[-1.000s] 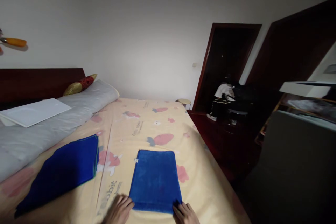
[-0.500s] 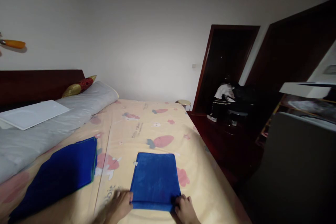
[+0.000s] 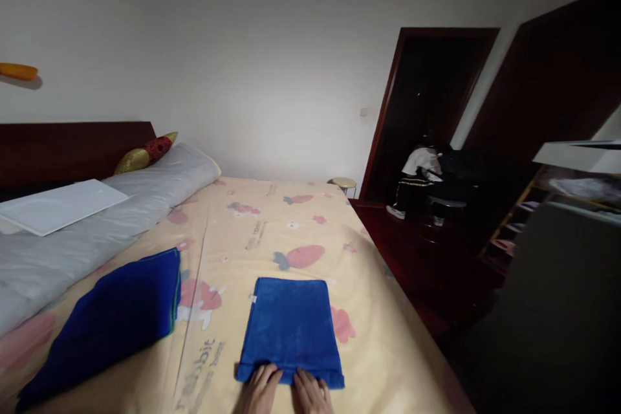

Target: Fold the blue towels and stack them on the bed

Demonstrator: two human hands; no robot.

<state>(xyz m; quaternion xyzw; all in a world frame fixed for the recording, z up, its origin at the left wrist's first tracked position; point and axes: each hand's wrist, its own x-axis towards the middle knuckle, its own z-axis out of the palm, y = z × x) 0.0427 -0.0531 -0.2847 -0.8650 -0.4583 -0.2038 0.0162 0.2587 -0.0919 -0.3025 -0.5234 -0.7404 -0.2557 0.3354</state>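
Printed bed point(image 3: 233, 259) fills lower centre; blue cloth point(image 3: 294, 323) lies on it at bottom centre, near edge folded over. Left hand point(image 3: 263, 385) and right hand point(image 3: 310, 389) press that edge, fingers slightly bent, can't tell if gripping. Darker cloth point(image 3: 111, 317) sits lower left.

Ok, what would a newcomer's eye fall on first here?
Probably the white-tagged blue cloth at front centre, with the left hand and right hand on its near edge. Next, the green-edged blue cloth to its left on the cartoon-print bedsheet, then the red-and-gold cushion by the headboard.
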